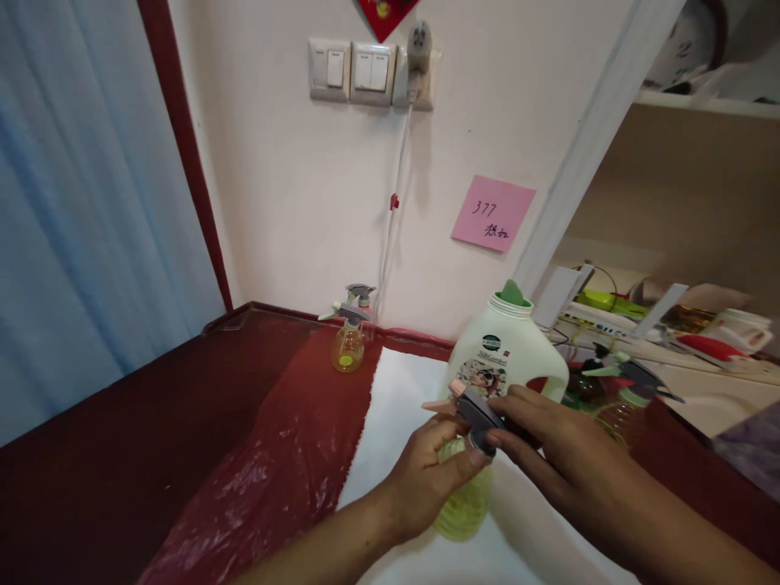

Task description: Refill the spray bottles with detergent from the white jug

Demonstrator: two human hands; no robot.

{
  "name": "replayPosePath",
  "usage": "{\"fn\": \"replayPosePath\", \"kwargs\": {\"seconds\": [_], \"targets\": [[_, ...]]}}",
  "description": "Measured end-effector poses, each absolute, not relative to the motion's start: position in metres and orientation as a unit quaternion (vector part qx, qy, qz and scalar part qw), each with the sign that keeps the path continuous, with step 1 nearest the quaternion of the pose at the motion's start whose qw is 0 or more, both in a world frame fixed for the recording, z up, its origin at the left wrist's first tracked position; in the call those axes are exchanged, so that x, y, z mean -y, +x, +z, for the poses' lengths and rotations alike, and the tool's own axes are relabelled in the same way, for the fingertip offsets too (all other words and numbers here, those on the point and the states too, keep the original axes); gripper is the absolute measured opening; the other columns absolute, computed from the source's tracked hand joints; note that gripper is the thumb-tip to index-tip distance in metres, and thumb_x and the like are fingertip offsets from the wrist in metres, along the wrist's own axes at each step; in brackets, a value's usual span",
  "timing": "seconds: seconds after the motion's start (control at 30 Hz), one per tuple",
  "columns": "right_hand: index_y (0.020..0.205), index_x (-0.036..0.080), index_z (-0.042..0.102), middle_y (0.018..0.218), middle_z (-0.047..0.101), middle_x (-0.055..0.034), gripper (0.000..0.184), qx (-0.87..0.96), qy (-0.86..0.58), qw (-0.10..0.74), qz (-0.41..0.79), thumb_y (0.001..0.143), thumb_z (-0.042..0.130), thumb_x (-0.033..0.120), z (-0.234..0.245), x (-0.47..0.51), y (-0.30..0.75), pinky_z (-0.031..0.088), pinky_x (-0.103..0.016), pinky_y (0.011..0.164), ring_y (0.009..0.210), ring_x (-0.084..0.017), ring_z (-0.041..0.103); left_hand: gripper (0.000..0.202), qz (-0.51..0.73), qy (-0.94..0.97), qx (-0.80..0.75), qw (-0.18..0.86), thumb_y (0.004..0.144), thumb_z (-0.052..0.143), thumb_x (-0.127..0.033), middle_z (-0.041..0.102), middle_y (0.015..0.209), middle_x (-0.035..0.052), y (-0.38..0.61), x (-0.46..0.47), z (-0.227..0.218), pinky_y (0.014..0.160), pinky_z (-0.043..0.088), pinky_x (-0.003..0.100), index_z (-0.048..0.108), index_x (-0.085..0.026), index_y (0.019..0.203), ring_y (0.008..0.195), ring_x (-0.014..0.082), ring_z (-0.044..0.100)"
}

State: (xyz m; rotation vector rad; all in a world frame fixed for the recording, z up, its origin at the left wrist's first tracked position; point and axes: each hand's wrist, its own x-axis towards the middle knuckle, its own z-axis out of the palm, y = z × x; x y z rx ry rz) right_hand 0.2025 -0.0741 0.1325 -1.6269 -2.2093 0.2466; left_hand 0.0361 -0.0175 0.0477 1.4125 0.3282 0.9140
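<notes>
Ahead of the hands rises a cream wall [292, 179], with a blue curtain [91, 203] off to their left and a cluttered shelf [682, 187] up to their right. Below them lies a table covered by a dark red plastic sheet [262, 455], with a white sheet [390, 406] directly under the hands.

Just beyond the hands stands a white plastic jug [505, 349] with a green spout. Between the hands is a clear spray bottle [463, 508] holding yellow-green liquid, with a gray trigger head [478, 414] on top. The left hand [426, 479] is closed around the upper part of the bottle, and the right hand [566, 439] grips the trigger head from the right, its fingers bent over it.

Farther ahead and left of the hands, 2 more spray bottles [348, 345] stand near the wall. Another spray bottle [627, 406] stands right of the right hand. Higher up, well beyond the hands, are a pink sticky note [493, 213] marked 377 and 3 wall plates [371, 73], with a white plug [418, 49] in the rightmost.
</notes>
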Motion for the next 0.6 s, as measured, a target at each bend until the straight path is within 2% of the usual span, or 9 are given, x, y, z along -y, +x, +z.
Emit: {"fn": "replayPosePath", "kwargs": {"seconds": [0.17, 0.27, 0.37, 0.47, 0.6], "targets": [[0.100, 0.026, 0.060, 0.097, 0.061, -0.0060, 0.020, 0.787, -0.583, 0.184, 0.083, 0.100, 0.040, 0.028, 0.1311, 0.0747, 0.2016, 0.048, -0.038, 0.075, 0.087, -0.023, 0.061, 0.057, 0.412, 0.577, -0.200, 0.676, 0.069, 0.084, -0.021, 0.066, 0.120, 0.0085, 0.0441, 0.0193, 0.0383, 0.101, 0.041, 0.043, 0.061, -0.018, 0.121, 0.114, 0.0287, 0.057], [0.097, 0.025, 0.058, 0.098, 0.060, -0.0066, 0.020, 0.783, -0.589, 0.178, 0.089, 0.100, 0.039, 0.030, 0.1293, 0.0739, 0.2024, 0.048, -0.040, 0.076, 0.086, -0.023, 0.060, 0.058, 0.419, 0.565, -0.218, 0.676, 0.065, 0.086, -0.021, 0.066, 0.117, 0.0100, 0.0468, 0.0168, 0.0369, 0.098, 0.042, 0.044, 0.062, -0.016, 0.118, 0.111, 0.0294, 0.057], [0.095, 0.024, 0.057, 0.097, 0.059, -0.0068, 0.021, 0.781, -0.592, 0.175, 0.092, 0.100, 0.037, 0.031, 0.1285, 0.0731, 0.2039, 0.047, -0.041, 0.076, 0.086, -0.024, 0.059, 0.049, 0.421, 0.580, -0.214, 0.664, 0.068, 0.085, -0.025, 0.067, 0.112, 0.0084, 0.0452, 0.0135, 0.0389, 0.096, 0.042, 0.042, 0.066, -0.016, 0.112, 0.107, 0.0279, 0.057], [0.095, 0.024, 0.056, 0.096, 0.059, -0.0067, 0.022, 0.778, -0.597, 0.172, 0.098, 0.100, 0.037, 0.032, 0.1283, 0.0721, 0.2062, 0.046, -0.041, 0.075, 0.087, -0.024, 0.058, 0.035, 0.416, 0.597, -0.187, 0.660, 0.076, 0.080, -0.031, 0.069, 0.109, 0.0073, 0.0414, 0.0121, 0.0410, 0.096, 0.042, 0.041, 0.070, -0.016, 0.106, 0.107, 0.0273, 0.058], [0.097, 0.024, 0.056, 0.098, 0.059, -0.0066, 0.021, 0.777, -0.594, 0.179, 0.108, 0.100, 0.038, 0.033, 0.1282, 0.0715, 0.2078, 0.046, -0.042, 0.077, 0.090, -0.024, 0.058, 0.030, 0.402, 0.617, -0.155, 0.659, 0.087, 0.069, -0.035, 0.068, 0.121, 0.0075, 0.0376, 0.0138, 0.0433, 0.102, 0.039, 0.041, 0.070, -0.018, 0.112, 0.117, 0.0280, 0.056]]}}
